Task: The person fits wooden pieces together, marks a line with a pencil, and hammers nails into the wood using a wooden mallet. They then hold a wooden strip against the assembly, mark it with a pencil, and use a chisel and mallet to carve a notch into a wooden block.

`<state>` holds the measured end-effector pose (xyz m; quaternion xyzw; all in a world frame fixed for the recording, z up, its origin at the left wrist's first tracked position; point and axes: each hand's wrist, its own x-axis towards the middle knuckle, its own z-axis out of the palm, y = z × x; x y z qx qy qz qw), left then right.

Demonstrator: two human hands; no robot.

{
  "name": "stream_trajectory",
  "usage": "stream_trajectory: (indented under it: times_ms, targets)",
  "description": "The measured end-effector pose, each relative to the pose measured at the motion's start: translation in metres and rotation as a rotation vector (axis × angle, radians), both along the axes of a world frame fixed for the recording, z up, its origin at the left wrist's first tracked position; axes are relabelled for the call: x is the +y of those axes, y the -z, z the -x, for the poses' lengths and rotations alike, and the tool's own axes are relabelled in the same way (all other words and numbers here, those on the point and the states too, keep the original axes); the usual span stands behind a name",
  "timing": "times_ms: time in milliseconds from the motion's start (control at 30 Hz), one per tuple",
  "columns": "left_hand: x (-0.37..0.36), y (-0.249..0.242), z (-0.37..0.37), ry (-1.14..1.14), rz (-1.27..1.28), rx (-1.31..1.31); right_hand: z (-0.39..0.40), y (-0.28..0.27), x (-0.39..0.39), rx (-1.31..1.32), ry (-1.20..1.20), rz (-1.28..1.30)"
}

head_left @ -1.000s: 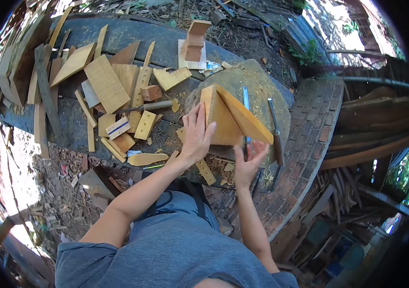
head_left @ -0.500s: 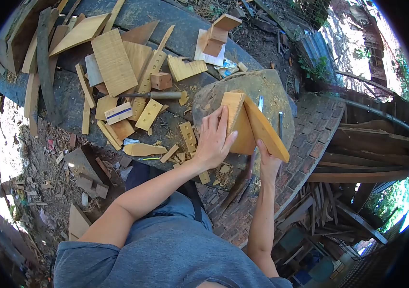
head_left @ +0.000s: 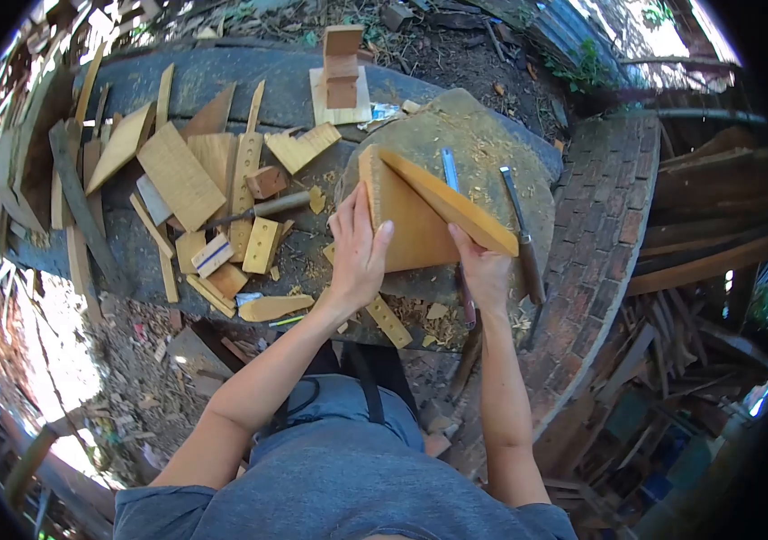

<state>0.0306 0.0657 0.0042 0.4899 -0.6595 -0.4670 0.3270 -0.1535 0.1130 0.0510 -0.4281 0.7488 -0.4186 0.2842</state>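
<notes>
Over the round wood block [head_left: 528, 171] I hold a wooden piece [head_left: 420, 225] made of two boards that meet at an angle at the top. My left hand [head_left: 357, 250] wraps its left edge, fingers along the side and thumb over the face. The lower right end of the slanting board is pinched by my right hand [head_left: 485, 274]. To the right on the block lies a chisel [head_left: 531, 256] with a dark wooden handle. A flat metal blade [head_left: 450, 169] shows just behind the slanting board, its lower part hidden.
Wood offcuts [head_left: 181, 175] crowd the left of the dark bench, with a round-handled tool [head_left: 283, 204] among them. An angled wooden stand [head_left: 342, 72] sits at the back. A brick ledge [head_left: 605, 198] runs along the right, with stacked planks [head_left: 717, 225] beyond.
My view has shifted, and the wooden piece now appears farther left and slightly higher. Both hands keep their hold; the chisel and blade on the block show more fully.
</notes>
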Motion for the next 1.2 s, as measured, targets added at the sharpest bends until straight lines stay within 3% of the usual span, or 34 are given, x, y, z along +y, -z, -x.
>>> stream_trajectory:
  times_ms: [133,267,367,467,600,667,733,800,833,933,1200]
  targets:
    - [-0.003,-0.004,-0.006,0.051,-0.084,-0.045,-0.002,0.012,-0.006,0.103,-0.066,0.149]
    - [-0.006,-0.013,-0.012,0.104,-0.120,-0.139,-0.002,0.013,-0.006,0.103,-0.018,0.106]
    - [-0.010,-0.010,-0.017,0.023,-0.320,0.204,0.001,0.016,-0.005,0.099,-0.047,0.174]
    - [-0.020,-0.040,-0.018,0.043,-0.439,-0.002,0.005,0.019,-0.001,0.085,-0.096,0.148]
    - [-0.025,-0.046,-0.022,0.023,-0.492,-0.077,0.014,0.026,0.010,-0.028,-0.164,0.325]
    - [-0.028,-0.038,-0.031,0.029,-0.508,-0.112,0.020,0.022,0.030,-0.018,-0.036,0.375]
    - [-0.026,-0.041,-0.028,0.050,-0.519,-0.106,0.021,0.020,0.055,-0.008,0.032,0.297]
    - [-0.026,-0.040,-0.028,0.056,-0.494,-0.139,0.016,0.012,0.076,-0.222,0.039,0.094]
    - [-0.025,-0.041,-0.027,0.073,-0.493,-0.144,0.008,0.024,0.080,0.000,-0.010,0.185]
    - [-0.028,-0.047,-0.026,0.128,-0.493,-0.197,-0.021,0.030,0.083,0.195,-0.014,0.224]
    - [-0.037,-0.058,-0.020,0.261,-0.397,-0.301,-0.060,0.060,0.055,0.199,0.222,0.382]
